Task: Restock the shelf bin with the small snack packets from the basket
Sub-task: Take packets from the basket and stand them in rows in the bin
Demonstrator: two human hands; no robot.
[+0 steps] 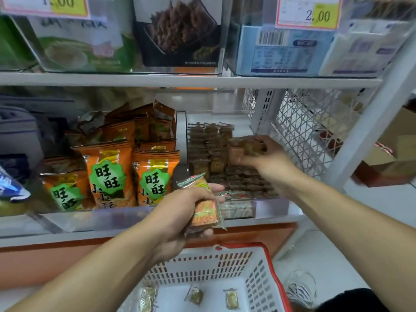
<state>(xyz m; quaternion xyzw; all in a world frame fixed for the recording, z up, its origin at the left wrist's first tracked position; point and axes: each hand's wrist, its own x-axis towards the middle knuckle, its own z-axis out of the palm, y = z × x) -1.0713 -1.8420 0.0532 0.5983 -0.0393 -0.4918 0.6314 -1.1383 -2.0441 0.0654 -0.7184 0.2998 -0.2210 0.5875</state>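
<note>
Head view. Both hands are loaded: the right hand (267, 157) pinches a few brown snack packets (244, 148) over the clear shelf bin (270, 207), above its right-hand rows; the left hand (186, 208) grips a reserve stack of packets (206, 212) in front of the shelf. Three packets remain in the basket (267, 262) below. Best practice is probably to lower the held packets upright into the partly filled right column (matching the standing rows), edges aligned, before letting go.
</note>
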